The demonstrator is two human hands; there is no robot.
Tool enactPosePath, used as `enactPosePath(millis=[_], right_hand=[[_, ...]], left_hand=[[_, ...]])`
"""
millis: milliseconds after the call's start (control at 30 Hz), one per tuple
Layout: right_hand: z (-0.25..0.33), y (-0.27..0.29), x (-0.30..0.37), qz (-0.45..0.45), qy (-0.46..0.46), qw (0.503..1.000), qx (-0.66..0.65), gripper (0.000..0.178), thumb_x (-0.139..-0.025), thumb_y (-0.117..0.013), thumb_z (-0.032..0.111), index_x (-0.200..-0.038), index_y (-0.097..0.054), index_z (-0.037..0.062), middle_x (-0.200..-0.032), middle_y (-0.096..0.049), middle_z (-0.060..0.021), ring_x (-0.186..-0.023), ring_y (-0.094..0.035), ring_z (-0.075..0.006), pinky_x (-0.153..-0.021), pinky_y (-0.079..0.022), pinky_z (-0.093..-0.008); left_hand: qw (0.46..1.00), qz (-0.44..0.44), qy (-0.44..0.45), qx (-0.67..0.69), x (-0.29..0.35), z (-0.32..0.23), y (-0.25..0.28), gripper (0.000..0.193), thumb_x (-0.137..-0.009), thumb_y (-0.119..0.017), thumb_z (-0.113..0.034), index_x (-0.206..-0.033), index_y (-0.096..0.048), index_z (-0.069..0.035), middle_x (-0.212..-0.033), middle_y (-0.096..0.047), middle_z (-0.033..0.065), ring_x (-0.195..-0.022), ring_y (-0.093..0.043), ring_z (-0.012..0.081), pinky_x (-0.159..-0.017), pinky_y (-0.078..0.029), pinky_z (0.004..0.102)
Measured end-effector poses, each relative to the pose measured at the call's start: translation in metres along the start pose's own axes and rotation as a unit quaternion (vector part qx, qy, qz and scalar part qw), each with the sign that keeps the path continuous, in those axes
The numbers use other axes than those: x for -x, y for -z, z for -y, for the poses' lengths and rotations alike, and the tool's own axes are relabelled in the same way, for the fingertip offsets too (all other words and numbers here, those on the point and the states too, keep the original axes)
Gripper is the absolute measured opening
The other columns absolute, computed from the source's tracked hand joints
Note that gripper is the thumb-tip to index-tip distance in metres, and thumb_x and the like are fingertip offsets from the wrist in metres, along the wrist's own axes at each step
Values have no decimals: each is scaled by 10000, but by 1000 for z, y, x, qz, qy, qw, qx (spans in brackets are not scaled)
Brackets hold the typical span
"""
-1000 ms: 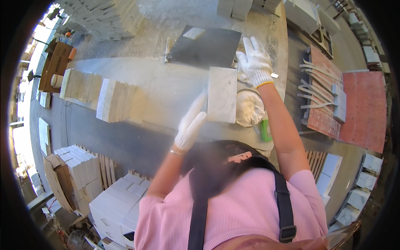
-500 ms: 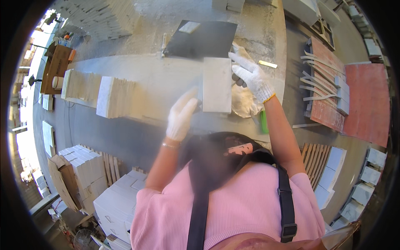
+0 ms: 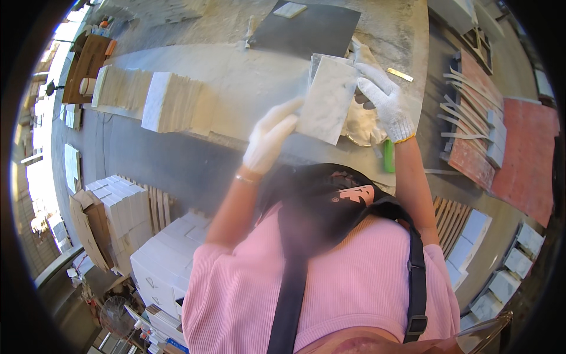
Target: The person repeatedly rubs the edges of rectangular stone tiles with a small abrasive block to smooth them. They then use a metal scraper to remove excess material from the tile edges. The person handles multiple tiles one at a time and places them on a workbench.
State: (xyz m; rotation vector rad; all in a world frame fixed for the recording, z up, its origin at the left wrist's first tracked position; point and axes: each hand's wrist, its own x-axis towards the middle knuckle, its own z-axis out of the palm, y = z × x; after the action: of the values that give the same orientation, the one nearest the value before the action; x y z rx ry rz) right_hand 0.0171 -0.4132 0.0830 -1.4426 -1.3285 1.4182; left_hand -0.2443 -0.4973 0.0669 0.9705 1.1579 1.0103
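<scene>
A white-grey marble tile (image 3: 328,100) is tilted over the work table, its top leaning right. At its left edge, my left hand (image 3: 268,138), in a white glove, grips it with fingers and thumb. On the upper right edge, my gloved right hand (image 3: 386,100) has its fingers against the tile, partly hidden by it. Behind the tile's upper left corner shows the edge of another pale tile (image 3: 314,62). A crumpled cream-coloured bundle (image 3: 362,125) lies by my right hand, with a green object (image 3: 388,156) below it.
Beyond the tile lies a dark sheet (image 3: 306,26) bearing a small pale piece (image 3: 289,10). A yellow stick (image 3: 400,74) rests to the right. Rows of tiles (image 3: 171,101) stand on the table's left. Pale strips (image 3: 463,109) lie on a reddish board at right. White boxes (image 3: 171,251) are stacked near-left.
The tile has tilted clockwise, exposing part of another tile behind it. My left hand has moved right and up to its edge; the whole view has also shifted somewhat.
</scene>
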Motion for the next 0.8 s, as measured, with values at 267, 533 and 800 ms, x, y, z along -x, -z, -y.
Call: enactPosePath(millis=[267,533,800], right_hand=[[3,-8,10,-50,-35,996,-70,377,-965,-691,233,-1282,-666,31,-951,-727,-33,-790,-656,-100,-677,-500,-241],[6,-17,24,-77,-2,983,-167,416,-861,-755,49,-1254,-627,-2,-1037,-671,-15,-939,-631,-88,-813,-510,-255],[39,-3,76,-51,28,973,-223,392,-803,-729,-36,-1187,-650,-16,-978,-721,-85,-830,-691,-138,-738,-550,-260]], left_hand=[[994,41,89,40,3,-2,12,506,-983,-632,-275,-1394,-600,19,-1202,-704,114,-956,-675,161,-872,-544,323],[996,-27,77,19,19,3,-7,642,-899,-774,-165,-1437,-526,84,-1339,-653,156,-1126,-637,182,-973,-517,321],[987,76,28,-139,34,-16,-16,686,-878,-756,-106,-1497,-488,18,-1020,-695,37,-841,-611,75,-770,-520,243]])
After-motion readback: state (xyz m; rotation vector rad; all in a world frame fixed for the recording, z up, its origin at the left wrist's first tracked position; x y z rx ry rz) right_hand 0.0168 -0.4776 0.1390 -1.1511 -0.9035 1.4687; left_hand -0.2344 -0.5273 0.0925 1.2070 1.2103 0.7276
